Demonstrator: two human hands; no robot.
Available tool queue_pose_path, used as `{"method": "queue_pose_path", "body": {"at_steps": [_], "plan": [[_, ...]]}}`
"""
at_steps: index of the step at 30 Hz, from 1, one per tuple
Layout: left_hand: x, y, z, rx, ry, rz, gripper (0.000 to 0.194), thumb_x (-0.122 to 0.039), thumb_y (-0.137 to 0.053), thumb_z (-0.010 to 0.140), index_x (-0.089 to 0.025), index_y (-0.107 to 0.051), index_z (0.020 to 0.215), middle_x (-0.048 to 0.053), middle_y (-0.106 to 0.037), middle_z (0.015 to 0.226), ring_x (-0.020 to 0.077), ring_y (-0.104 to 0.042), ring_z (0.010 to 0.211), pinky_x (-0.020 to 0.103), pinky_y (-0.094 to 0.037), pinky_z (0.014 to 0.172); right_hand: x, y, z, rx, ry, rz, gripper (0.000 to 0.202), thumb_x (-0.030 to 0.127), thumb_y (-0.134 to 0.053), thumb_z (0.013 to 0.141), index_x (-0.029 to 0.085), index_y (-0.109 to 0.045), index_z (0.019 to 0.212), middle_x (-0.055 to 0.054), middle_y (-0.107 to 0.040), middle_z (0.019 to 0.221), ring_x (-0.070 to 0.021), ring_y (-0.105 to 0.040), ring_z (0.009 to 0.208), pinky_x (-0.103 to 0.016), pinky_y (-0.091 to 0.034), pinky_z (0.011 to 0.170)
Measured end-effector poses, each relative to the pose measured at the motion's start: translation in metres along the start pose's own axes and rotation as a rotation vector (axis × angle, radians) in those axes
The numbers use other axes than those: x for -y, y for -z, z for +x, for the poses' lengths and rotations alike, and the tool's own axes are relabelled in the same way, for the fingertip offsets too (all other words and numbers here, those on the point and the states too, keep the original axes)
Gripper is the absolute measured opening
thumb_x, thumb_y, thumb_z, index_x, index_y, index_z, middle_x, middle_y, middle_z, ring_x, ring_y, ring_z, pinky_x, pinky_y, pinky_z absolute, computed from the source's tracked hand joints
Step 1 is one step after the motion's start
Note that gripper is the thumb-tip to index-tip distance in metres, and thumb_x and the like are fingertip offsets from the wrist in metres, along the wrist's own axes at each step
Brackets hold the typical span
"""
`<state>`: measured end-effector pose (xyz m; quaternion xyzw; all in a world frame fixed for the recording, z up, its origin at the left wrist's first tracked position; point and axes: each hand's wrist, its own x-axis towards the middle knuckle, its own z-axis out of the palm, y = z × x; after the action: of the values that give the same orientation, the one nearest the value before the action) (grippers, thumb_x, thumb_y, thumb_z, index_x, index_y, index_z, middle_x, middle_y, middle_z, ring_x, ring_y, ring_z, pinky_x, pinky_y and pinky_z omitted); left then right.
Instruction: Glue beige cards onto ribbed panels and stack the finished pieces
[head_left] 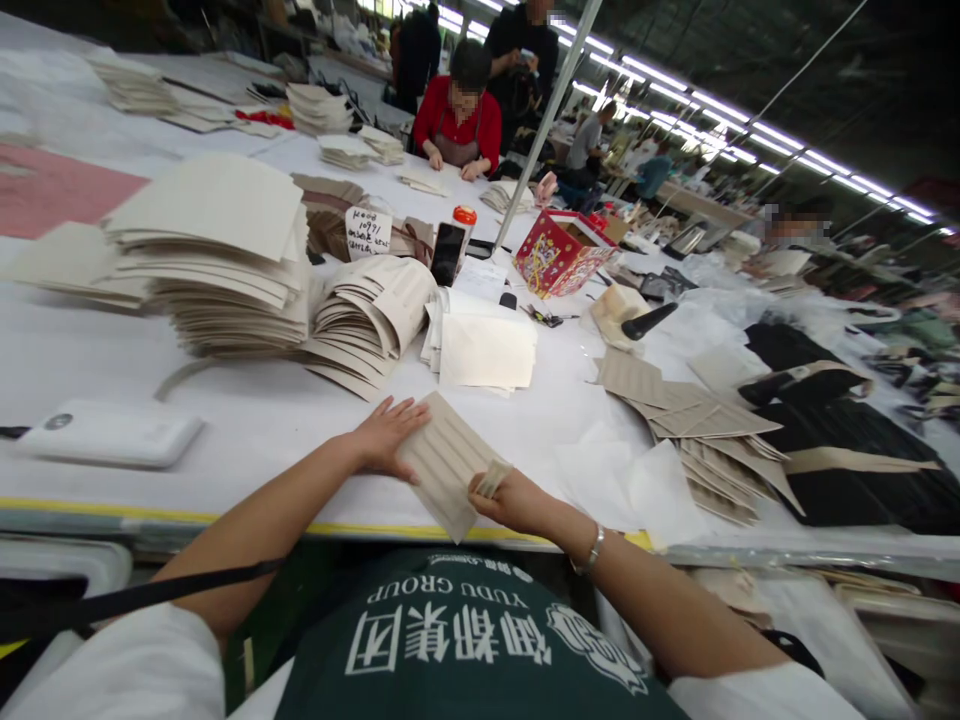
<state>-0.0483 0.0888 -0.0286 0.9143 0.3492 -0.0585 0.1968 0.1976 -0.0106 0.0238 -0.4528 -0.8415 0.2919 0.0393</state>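
A beige panel with lengthwise ridges (442, 455) lies slantwise at the table's front edge, its lower corner reaching over the yellow edge strip. My left hand (386, 440) rests on its left side, fingers spread out and holding nothing. Over the panel's right side, my right hand (514, 500) is closed on a small folded beige piece (493, 478); whether that piece is separate from the panel I cannot tell. Behind the panel are a stack of white sheets (487, 350) and a fanned stack of curved beige panels (371, 315).
A tall stack of pale panels (217, 230) stands at the left, behind a white power bank (112, 435). Loose ridged panels (697, 430) and black pieces (862, 460) lie at the right. Farther back are a phone (448, 255), a red box (559, 255) and a person in red (457, 115).
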Motion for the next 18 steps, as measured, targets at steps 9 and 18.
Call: {"method": "queue_pose_path", "body": {"at_steps": [9, 18], "plan": [[-0.004, 0.016, 0.002, 0.118, 0.042, -0.039, 0.109, -0.06, -0.066, 0.055, -0.019, -0.014, 0.142, 0.01, -0.01, 0.151, 0.0288, -0.004, 0.138, 0.049, -0.002, 0.108, 0.027, -0.023, 0.101, -0.227, 0.023, -0.094, 0.02, 0.023, -0.047, 0.085, 0.016, -0.061, 0.096, -0.008, -0.066, 0.088, -0.0183, -0.058, 0.085, -0.028, -0.042, 0.078], [0.005, 0.021, 0.008, 0.216, -0.007, -0.045, 0.106, -0.052, -0.068, 0.057, -0.022, -0.013, 0.143, 0.009, -0.006, 0.151, 0.03, 0.0, 0.137, 0.052, -0.003, 0.107, -0.001, -0.02, -0.002, -0.063, 0.001, -0.041, 0.019, 0.021, -0.044, 0.087, 0.017, -0.06, 0.078, -0.001, -0.063, 0.069, -0.0115, -0.058, 0.066, -0.02, -0.042, 0.066]]}}
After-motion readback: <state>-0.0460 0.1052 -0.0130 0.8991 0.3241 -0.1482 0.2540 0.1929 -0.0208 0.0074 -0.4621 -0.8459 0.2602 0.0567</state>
